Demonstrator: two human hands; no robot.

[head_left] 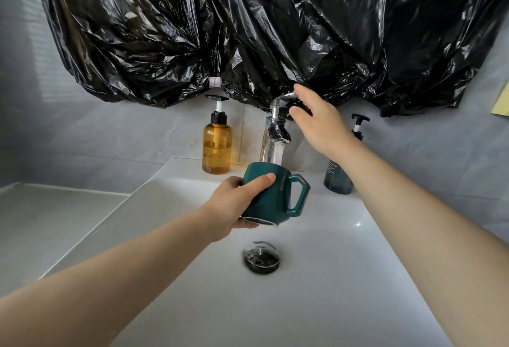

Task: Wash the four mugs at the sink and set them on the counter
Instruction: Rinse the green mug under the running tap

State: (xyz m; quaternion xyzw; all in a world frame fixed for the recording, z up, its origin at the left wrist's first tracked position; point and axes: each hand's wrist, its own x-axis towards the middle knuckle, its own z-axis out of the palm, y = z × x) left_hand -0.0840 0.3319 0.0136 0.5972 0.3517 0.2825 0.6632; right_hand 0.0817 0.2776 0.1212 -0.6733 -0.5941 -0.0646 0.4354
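- Over the sink [303,305], near its back edge, the left hand [239,200] grips the green mug [275,198]. The fingers and thumb wrap its body and the handle points right.
- The mug is held just under the spout of the tap [275,129], upright or nearly so, above the drain [262,258]. A pale stream seems to fall into it.
- The right hand [316,123] reaches to the tap lever [286,96]. Its fingers are stretched out and touch the lever's end, with the thumb apart below, and it does not look clenched.
- On the sink's back rim an amber pump bottle [217,148] stands left of the tap and a dark pump bottle [337,176] stands right of it, partly behind the right forearm.
- Left of the sink lies the grey worktop [55,222]. Black plastic sheeting [248,30] hangs on the wall above.
- Judging progress: this mug is at the rinsing step and is not yet set down. No other mug is in view, so I cannot tell how many are already washed; at the least, this one still has to reach the worktop.
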